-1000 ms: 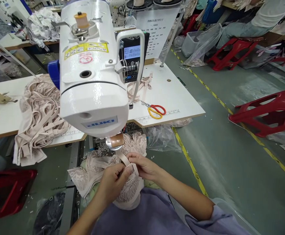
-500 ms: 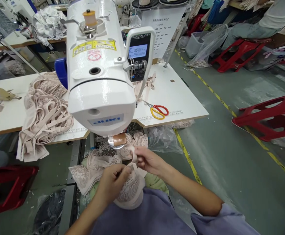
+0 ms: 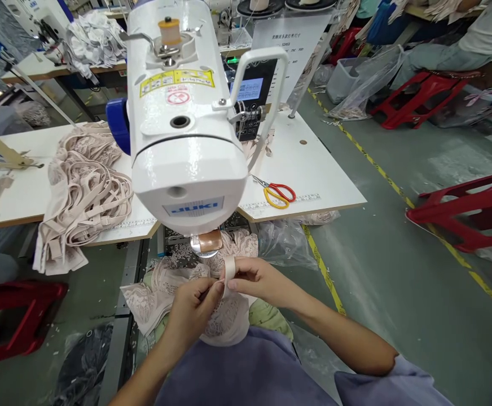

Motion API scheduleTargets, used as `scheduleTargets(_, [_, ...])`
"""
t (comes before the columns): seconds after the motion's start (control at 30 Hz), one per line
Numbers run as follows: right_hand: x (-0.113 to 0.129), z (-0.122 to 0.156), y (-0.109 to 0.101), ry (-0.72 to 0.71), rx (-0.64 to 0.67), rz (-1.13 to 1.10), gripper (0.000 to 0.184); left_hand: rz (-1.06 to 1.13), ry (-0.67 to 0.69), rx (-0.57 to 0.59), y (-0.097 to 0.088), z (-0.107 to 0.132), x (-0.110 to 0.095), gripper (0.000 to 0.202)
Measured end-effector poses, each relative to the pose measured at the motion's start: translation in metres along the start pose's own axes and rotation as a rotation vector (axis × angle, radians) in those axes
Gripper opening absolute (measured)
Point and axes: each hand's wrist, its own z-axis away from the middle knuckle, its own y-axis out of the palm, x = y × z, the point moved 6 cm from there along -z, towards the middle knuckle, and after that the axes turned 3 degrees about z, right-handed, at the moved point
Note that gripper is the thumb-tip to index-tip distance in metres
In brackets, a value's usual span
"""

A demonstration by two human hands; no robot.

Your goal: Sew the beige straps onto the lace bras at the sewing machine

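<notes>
My left hand (image 3: 197, 307) pinches the edge of a beige lace bra piece (image 3: 227, 321), which hangs over my lap. Looped upright between both hands is a pale beige strap (image 3: 229, 269), held by the thumb and fingers of my right hand (image 3: 257, 279). The two hands nearly touch, just below the needle area of a white sewing machine (image 3: 187, 163). More lace pieces (image 3: 161, 290) lie bunched to the left and behind. Where the strap meets the lace is partly covered by my fingers.
Scissors (image 3: 277, 194) with red and yellow handles rest on the white tabletop (image 3: 322, 175) right of the machine. A heap of beige straps and lace (image 3: 85, 197) overhangs the table's left edge. Red stools (image 3: 470, 211) stand on both sides. A person (image 3: 449, 53) sits at far right.
My right hand has turned and slid down a little along the strap, whose loop now stands upright. My left hand stays on the lace. The whole view has shifted slightly.
</notes>
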Motion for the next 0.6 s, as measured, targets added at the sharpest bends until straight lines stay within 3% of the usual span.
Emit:
scheduleTargets(0.1, [0.007, -0.002, 0.000, -0.065, -0.080, 0.162, 0.017, 0.011, 0.056, 0.022, 0.000, 0.001, -0.002, 0.037])
scheduleTargets(0.2, [0.007, -0.004, 0.000, -0.072, -0.119, -0.003, 0.018, 0.036, 0.171, 0.029, 0.006, 0.003, -0.003, 0.026])
scheduleTargets(0.27, [0.003, -0.009, -0.004, -0.037, -0.135, -0.147, 0.020, 0.026, 0.208, -0.039, 0.011, 0.004, 0.002, 0.022])
scheduleTargets(0.37, [0.003, -0.019, -0.014, -0.017, -0.158, -0.183, 0.022, -0.062, 0.255, -0.249, 0.007, 0.003, 0.010, 0.013])
scheduleTargets(0.43, [0.006, -0.027, -0.027, -0.019, -0.199, -0.165, 0.024, -0.215, 0.394, -0.304, 0.003, 0.002, 0.001, 0.022])
scheduleTargets(0.5, [0.010, -0.036, -0.041, -0.020, -0.247, -0.150, 0.025, -0.382, 0.557, -0.268, 0.000, 0.001, -0.014, 0.034])
scheduleTargets(0.53, [0.012, -0.041, -0.047, -0.024, -0.265, -0.134, 0.026, -0.432, 0.587, -0.242, -0.003, -0.001, -0.021, 0.035])
scheduleTargets(0.6, [0.018, -0.052, -0.057, -0.038, -0.276, -0.065, 0.026, -0.420, 0.513, -0.228, -0.014, -0.008, -0.029, 0.032])
